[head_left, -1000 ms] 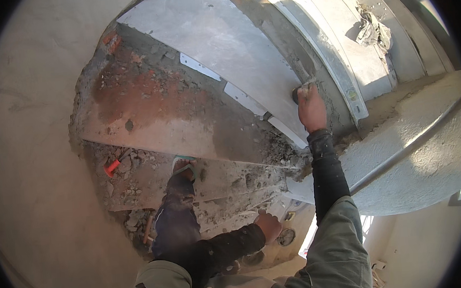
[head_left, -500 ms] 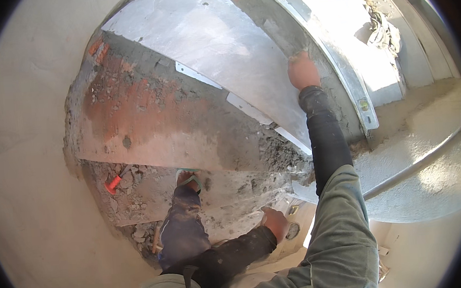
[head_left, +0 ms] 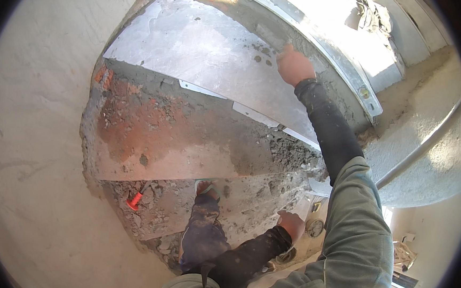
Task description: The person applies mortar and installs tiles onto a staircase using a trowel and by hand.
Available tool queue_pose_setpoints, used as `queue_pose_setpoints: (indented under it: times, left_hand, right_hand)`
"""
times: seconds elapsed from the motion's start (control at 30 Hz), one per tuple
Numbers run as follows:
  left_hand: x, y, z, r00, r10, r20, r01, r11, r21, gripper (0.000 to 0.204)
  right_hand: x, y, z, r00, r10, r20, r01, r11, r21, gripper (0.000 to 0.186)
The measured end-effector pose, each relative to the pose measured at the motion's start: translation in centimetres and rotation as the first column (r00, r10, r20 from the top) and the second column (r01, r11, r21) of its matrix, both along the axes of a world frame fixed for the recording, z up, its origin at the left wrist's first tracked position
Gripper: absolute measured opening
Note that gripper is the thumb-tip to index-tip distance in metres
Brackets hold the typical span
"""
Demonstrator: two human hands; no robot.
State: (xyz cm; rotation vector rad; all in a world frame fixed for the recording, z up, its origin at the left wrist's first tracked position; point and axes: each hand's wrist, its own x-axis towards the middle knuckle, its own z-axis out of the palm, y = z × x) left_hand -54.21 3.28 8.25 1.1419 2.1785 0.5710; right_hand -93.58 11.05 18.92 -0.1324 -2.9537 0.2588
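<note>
My right hand point(head_left: 295, 67) is closed at the far edge of a pale grey wedge-shaped slab point(head_left: 202, 44), beside a band of wet grey mortar point(head_left: 338, 83). What it grips is hidden under the fingers. Several dark wet blobs of mortar lie on the slab near it. Low in the view, my left hand point(head_left: 292, 226) is curled beside the narrow end of the lower steps. Its fingers are partly hidden, and I cannot make out what is in them. White strips point(head_left: 255, 114) stick out along the slab's near edge.
A long metal spirit level point(head_left: 364, 92) lies along the curved mortar edge. A red-handled chisel point(head_left: 135, 200) rests on rubble at left, near my sandalled foot point(head_left: 207, 187). A crumpled dark cloth point(head_left: 374, 16) lies at upper right. Curved plastered walls point(head_left: 33, 158) bound the steps.
My right hand has shifted slightly back along the slab's far edge, and fresh wet blobs show on the slab. My left hand stays low by the steps. The whole view has tilted slightly.
</note>
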Motion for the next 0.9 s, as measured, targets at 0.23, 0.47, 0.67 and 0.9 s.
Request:
queue_pose_setpoints:
  times: [0.23, 0.47, 0.67, 0.9]
  left_hand:
    - [-0.9, 0.1, 1.7, 0.998, -0.052, 0.021, 0.051, 0.997, 0.056, 0.023]
    - [-2.7, -0.7, 2.5, 0.998, -0.034, 0.056, 0.034, 0.999, -0.006, 0.023]
    - [-2.6, -0.8, 2.0, 0.999, 0.024, 0.024, -0.024, 0.999, 0.020, 0.024]
    - [-1.8, 2.0, -0.8, 0.999, 0.032, 0.031, -0.031, 0.999, -0.038, 0.025]
  right_hand:
    - [-3.4, 4.6, -0.9, 0.994, -0.099, -0.044, 0.103, 0.991, 0.086, 0.033]
    - [-2.2, -0.9, 1.3, 0.995, 0.025, -0.097, -0.024, 1.000, 0.008, 0.036]
    - [-3.6, -1.4, 0.4, 0.997, 0.074, 0.021, -0.076, 0.994, 0.083, 0.039]
    - [-7.6, 0.9, -2.3, 0.998, 0.065, -0.022, -0.062, 0.994, 0.094, 0.044]
